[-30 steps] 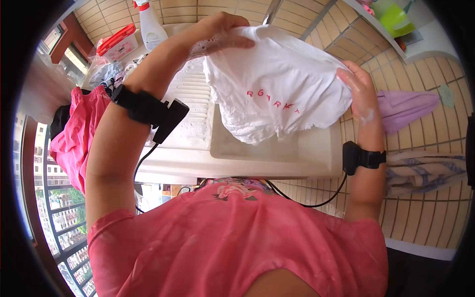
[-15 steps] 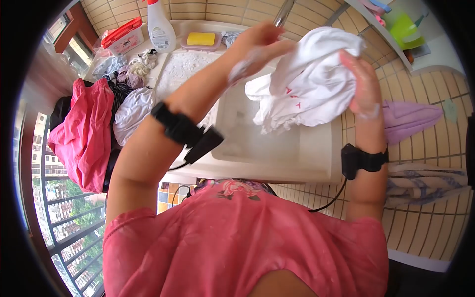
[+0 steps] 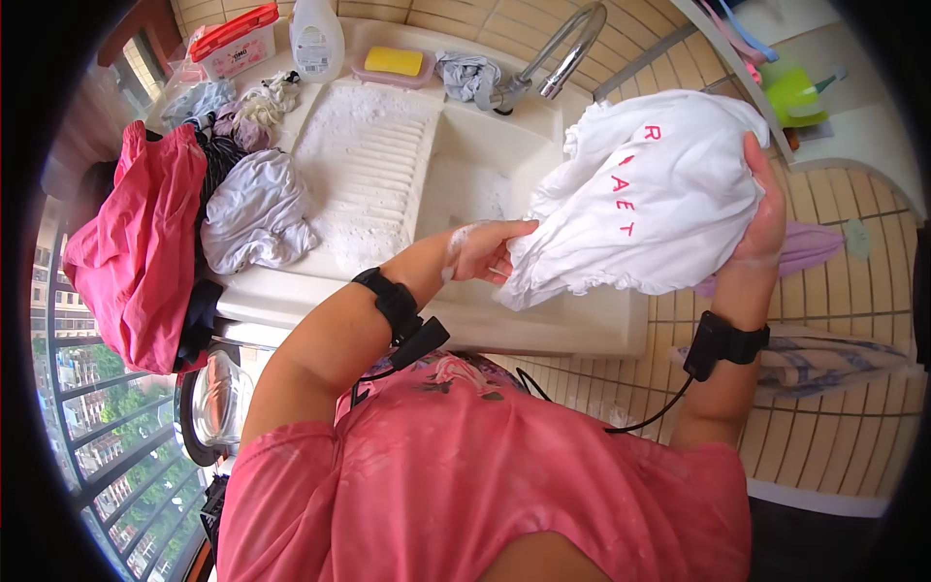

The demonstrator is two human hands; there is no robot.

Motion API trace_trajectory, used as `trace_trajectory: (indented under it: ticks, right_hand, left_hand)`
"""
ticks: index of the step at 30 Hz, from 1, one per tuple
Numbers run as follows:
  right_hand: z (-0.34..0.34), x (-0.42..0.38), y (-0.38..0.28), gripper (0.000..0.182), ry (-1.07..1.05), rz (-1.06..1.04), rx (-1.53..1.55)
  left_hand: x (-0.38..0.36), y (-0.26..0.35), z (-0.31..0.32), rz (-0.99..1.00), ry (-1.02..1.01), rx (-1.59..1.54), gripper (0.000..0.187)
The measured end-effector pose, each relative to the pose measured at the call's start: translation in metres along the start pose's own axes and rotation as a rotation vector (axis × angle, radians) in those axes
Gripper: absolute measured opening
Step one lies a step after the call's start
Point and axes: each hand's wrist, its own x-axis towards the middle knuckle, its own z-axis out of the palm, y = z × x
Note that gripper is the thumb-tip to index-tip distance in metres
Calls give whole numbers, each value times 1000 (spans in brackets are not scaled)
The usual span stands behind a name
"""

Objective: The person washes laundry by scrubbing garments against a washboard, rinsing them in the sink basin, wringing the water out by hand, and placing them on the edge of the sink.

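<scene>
A wet white garment with red letters and gathered edges (image 3: 669,209) is held spread above the right part of the sink (image 3: 621,330). My left hand (image 3: 485,252), with suds on its wrist, is closed on the garment's lower left edge. At the far side, my right hand (image 3: 764,213) grips the cloth with the thumb in front; its other fingers are mostly hidden behind the fabric. Beneath the garment, the basin (image 3: 470,175) holds some foam. Left of it lies the ribbed washboard (image 3: 364,160), covered in suds.
A chrome faucet (image 3: 572,48) rises behind the basin, beside a grey cloth (image 3: 467,76). A yellow sponge (image 3: 394,62), white bottle (image 3: 316,44) and red-lidded box (image 3: 238,44) line the back. White laundry (image 3: 257,213) and pink clothing (image 3: 136,242) lie left. A green scoop-like item (image 3: 795,97) is at right.
My left hand has come down and nearer, onto the garment's lower left edge. The garment has moved right and is spread wider, showing more red letters. My right hand has shifted right and slightly down.
</scene>
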Motion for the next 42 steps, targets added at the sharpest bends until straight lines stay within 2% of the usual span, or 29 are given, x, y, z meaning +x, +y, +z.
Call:
trace_trajectory:
  ticks: [2, 4, 5, 7, 8, 10, 11, 13, 14, 16, 18, 23, 32, 35, 37, 39, 42]
  right_hand:
    - [-1, -4, -2, 54, 15, 1, -4]
    - [-9, -8, -6, 55, 34, 29, -14]
    - [-13, -11, -9, 55, 40, 24, -21]
    - [-20, -17, -14, 51, 4, 66, -23]
    - [-25, -20, -16, 51, 8, 65, -26]
    - [-38, -27, -20, 51, 77, 54, -73]
    - [-50, -30, -23, 51, 80, 53, -74]
    - [-71, -37, -29, 50, 190, 33, -136]
    - [-74, -41, -29, 50, 190, 33, -135]
    - [-77, -45, -29, 49, 324, -9, -211]
    - [-89, -46, -27, 49, 334, 0, -202]
    - [-87, -47, -21, 50, 345, 12, -195]
    - [-62, -42, -12, 51, 289, 54, -149]
    - [-67, -36, -8, 50, 209, 41, -176]
    - [-67, -31, -3, 53, 111, 88, -74]
    - [-58, -24, 4, 51, 126, 96, -53]
    - [-35, -14, 21, 50, 121, 82, -12]
  left_hand:
    - [6, -3, -2, 22, 16, -42, 45]
    - [4, -3, -2, 284, 375, -24, 29]
    - [1, -2, -6, 286, 365, -22, 29]
    - [-14, 1, -20, 455, 393, -290, 31]
    - [-19, 3, -25, 453, 387, -291, 31]
    - [-30, 10, -34, 665, 498, -271, 26]
    - [-34, 14, -46, 664, 496, -270, 26]
    - [-46, 28, -59, 823, 498, -526, 22]
    - [-56, 34, -59, 798, 541, -573, 19]
    - [-58, 39, -81, 805, 586, -522, 19]
    - [-65, 41, -88, 806, 640, -422, 19]
    - [-68, 49, -89, 826, 678, -431, 22]
    - [-77, 52, -87, 846, 652, -393, 22]
    - [-75, 55, -92, 859, 660, -351, 22]
    - [-75, 60, -94, 854, 667, -334, 22]
    - [-75, 64, -96, 844, 671, -276, 21]
    - [-85, 83, -69, 865, 679, -160, 22]
